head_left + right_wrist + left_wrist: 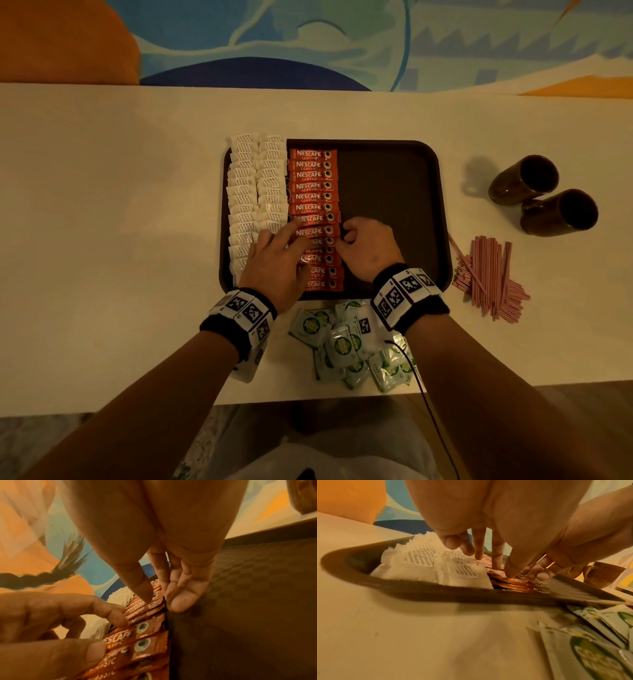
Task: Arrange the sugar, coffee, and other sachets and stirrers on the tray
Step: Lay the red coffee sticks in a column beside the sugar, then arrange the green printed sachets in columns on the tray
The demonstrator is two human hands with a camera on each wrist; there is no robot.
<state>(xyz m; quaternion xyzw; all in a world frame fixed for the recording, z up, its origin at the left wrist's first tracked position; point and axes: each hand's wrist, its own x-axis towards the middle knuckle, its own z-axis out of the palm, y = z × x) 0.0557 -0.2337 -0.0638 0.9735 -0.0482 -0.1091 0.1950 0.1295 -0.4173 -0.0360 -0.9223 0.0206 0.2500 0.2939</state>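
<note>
Lying under both hands: red coffee sachets, mid tray.

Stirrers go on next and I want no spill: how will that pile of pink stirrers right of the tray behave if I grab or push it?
The stirrers are thin, loose sticks lying crisscrossed on the table, so they would likely scatter rather than slide as one bundle. They look light and rounded, so strays may roll. Gathering them parallel before lifting them to the tray seems safer.

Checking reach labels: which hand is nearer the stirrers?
Right. The right hand sits on the tray at the coffee column's right edge, on the side toward the stirrers. The left hand rests on the coffee sachets, farther left.
</note>
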